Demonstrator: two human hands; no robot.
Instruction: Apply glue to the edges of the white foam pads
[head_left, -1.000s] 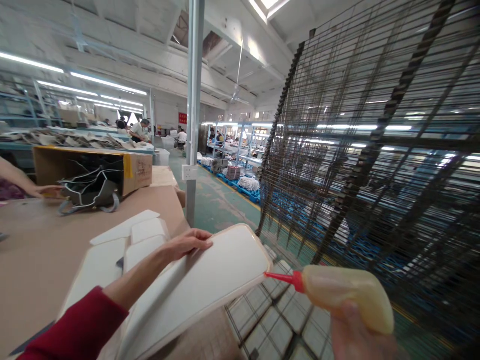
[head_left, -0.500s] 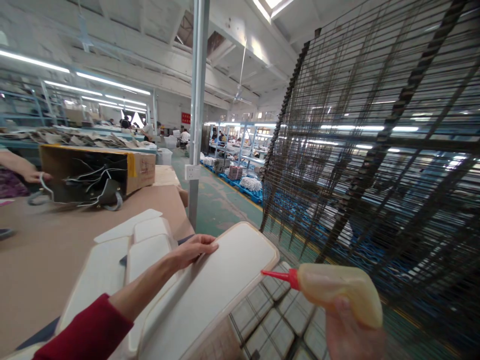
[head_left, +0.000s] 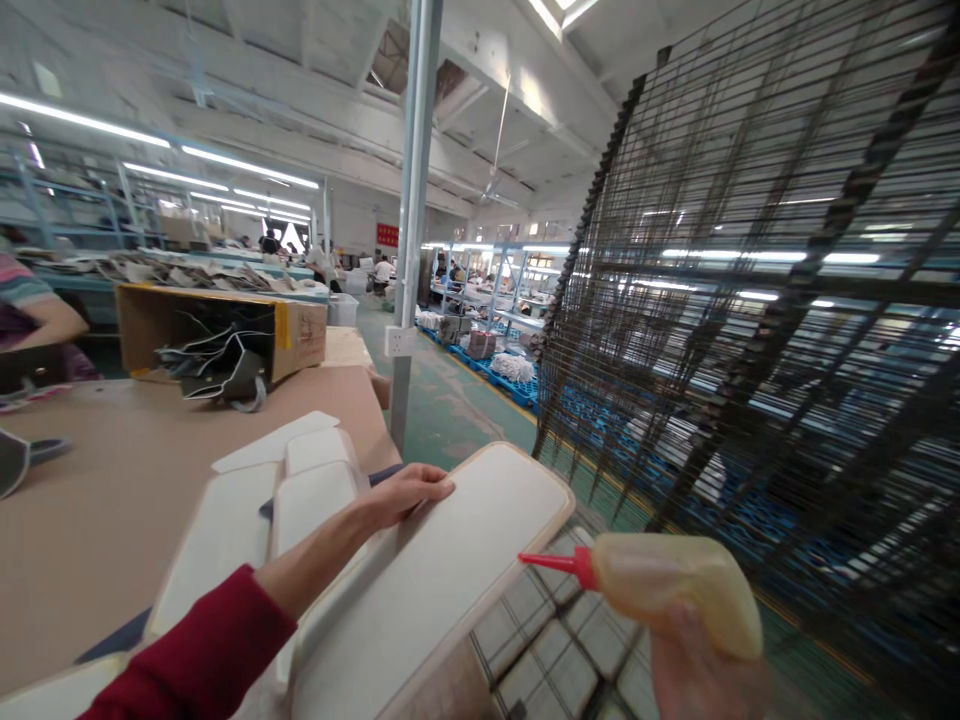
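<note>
My left hand (head_left: 411,494) pinches the far left edge of a long white panel (head_left: 450,560) with rounded corners and a tan border. The panel is tilted up off the pieces beneath it. In my right hand (head_left: 697,655) is a squeeze bottle (head_left: 675,585) of yellowish liquid, held on its side. Its red nozzle tip meets or nearly meets the panel's right edge. More white panels (head_left: 311,500) lie overlapping on the left, partly covered by my sleeved arm.
A brown table (head_left: 172,510) spreads to the left, carrying an open cardboard box (head_left: 300,335) of dark pieces. Another person's arm (head_left: 56,320) is at the far left. A metal post (head_left: 409,250) stands ahead, and a tall wire rack (head_left: 720,250) on the right.
The red nozzle has slid along the panel's right edge toward me. My view has turned slightly left. The other person's hand has come away from the dark piece by the box.
</note>
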